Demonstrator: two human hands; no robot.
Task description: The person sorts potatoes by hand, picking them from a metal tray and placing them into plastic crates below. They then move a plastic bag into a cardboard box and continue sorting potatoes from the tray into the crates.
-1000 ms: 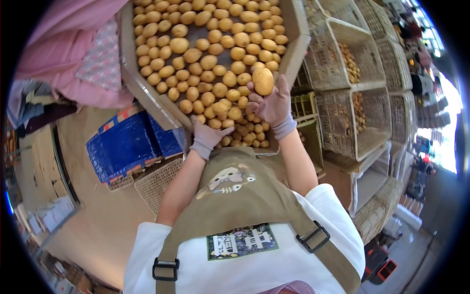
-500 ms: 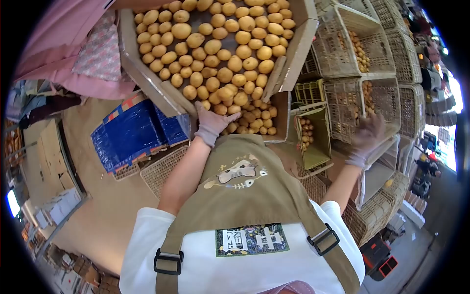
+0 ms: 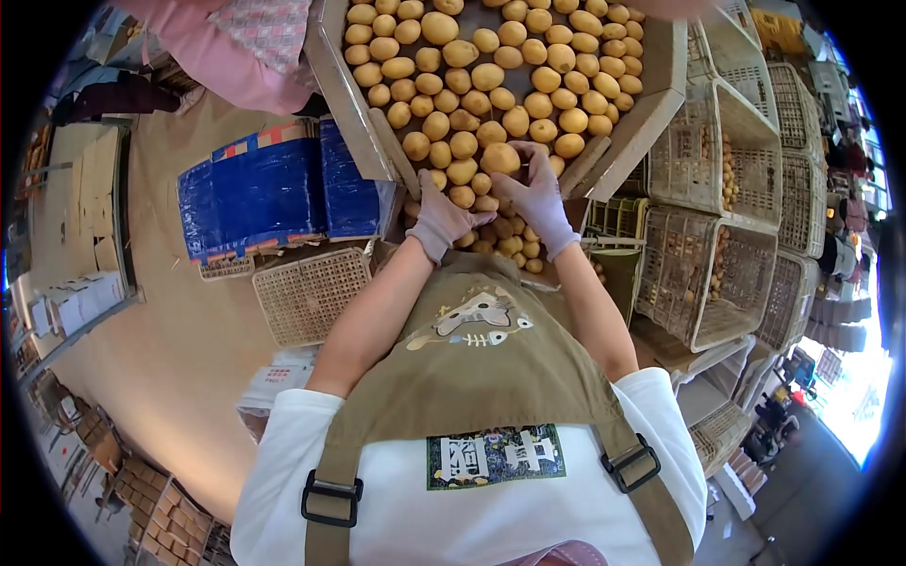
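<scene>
Showing smooth, plump, golden-tan skin, the large potato [image 3: 500, 158] sits at one o'clock, clamped between the right hand's [image 3: 540, 196] thumb and fingers, while the left hand [image 3: 444, 219], digits apart, touches smaller potatoes [image 3: 462, 171] at twelve.

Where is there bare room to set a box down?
The widest bare patch is the floor, left of the blue-wrapped stack and lattice crate. The tray has only narrow gaps among its potatoes, crowded around both hands. Stacked crates crowd the right.
</scene>
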